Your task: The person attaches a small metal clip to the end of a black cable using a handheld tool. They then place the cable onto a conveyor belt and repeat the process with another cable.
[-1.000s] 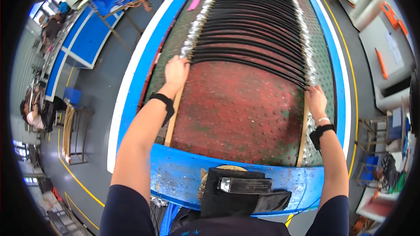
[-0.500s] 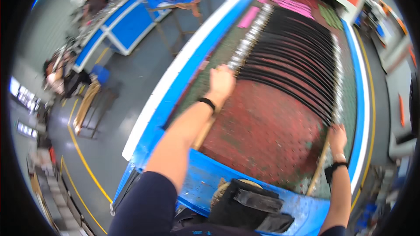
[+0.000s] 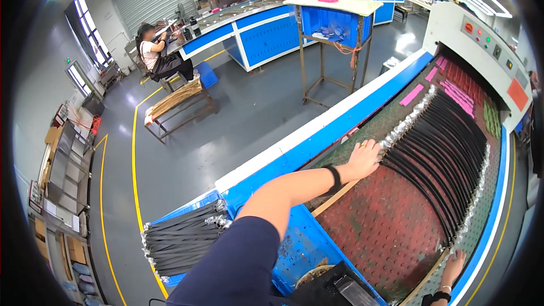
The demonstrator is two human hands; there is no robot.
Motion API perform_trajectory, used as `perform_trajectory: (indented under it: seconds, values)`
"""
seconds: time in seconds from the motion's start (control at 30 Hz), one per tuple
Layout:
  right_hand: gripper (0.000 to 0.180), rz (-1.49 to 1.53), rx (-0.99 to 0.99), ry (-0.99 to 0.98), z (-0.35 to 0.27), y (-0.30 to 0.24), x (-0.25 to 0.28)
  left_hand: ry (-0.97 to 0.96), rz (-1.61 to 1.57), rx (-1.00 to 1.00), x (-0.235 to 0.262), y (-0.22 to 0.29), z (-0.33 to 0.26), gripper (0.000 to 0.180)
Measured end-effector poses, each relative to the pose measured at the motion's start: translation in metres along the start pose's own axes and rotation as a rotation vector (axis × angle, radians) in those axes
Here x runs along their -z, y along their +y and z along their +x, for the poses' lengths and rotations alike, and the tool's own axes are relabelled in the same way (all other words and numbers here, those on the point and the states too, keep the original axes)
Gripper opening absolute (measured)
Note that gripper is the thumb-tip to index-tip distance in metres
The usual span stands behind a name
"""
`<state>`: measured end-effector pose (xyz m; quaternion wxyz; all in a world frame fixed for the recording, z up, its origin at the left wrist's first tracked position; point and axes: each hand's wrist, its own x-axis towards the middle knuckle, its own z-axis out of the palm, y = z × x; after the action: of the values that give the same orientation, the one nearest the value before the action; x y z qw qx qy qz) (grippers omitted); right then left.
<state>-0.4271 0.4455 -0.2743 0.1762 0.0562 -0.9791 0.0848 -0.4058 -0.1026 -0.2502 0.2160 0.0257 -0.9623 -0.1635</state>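
Many long black strips (image 3: 442,153) with silver foil ends (image 3: 405,124) lie side by side across a red-brown dotted conveyor belt (image 3: 385,226). My left hand (image 3: 362,158) lies flat with fingers apart on the belt's left edge, touching the foil ends of the nearest strips. A black band sits on that wrist. My right hand (image 3: 453,263) rests on the belt's right edge near the foil ends (image 3: 473,209), fingers laid down, holding nothing. A wooden slat (image 3: 334,195) runs under my left wrist.
The conveyor's blue frame (image 3: 340,130) leads to a white machine housing (image 3: 476,34) with buttons. A stack of black strips (image 3: 181,238) lies on a blue tray at lower left. A metal stand with a blue box (image 3: 331,22), a wooden bench (image 3: 181,99) and seated people at blue workbenches (image 3: 255,28) are across the grey floor.
The view has swung to the left, bringing in the hall floor and workbenches. Both hands have stayed at the belt's two edges by the nearest strips.
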Motion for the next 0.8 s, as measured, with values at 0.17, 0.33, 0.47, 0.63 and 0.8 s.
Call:
perform_trajectory:
  seconds: [0.17,0.33,0.47,0.63,0.8]
  values:
    - [0.018,0.236,0.065,-0.025,-0.027,0.007,0.022,-0.115,-0.25,0.071,0.091,0.004,-0.05,0.047]
    - [0.017,0.432,0.005,-0.01,-0.076,-0.022,0.063,0.009,-0.298,0.065,0.172,-0.031,-0.106,0.046]
    - [0.012,0.462,-0.026,-0.021,-0.12,-0.101,0.134,0.349,-0.27,0.291,0.244,-0.084,-0.189,0.034]
    - [0.009,0.495,-0.136,-0.044,-0.165,-0.153,0.189,0.283,-0.143,0.712,0.258,-0.153,-0.346,0.017]
    - [0.007,0.669,-0.209,-0.017,-0.19,-0.206,0.228,-0.12,0.071,0.811,0.159,-0.168,-0.522,0.022]
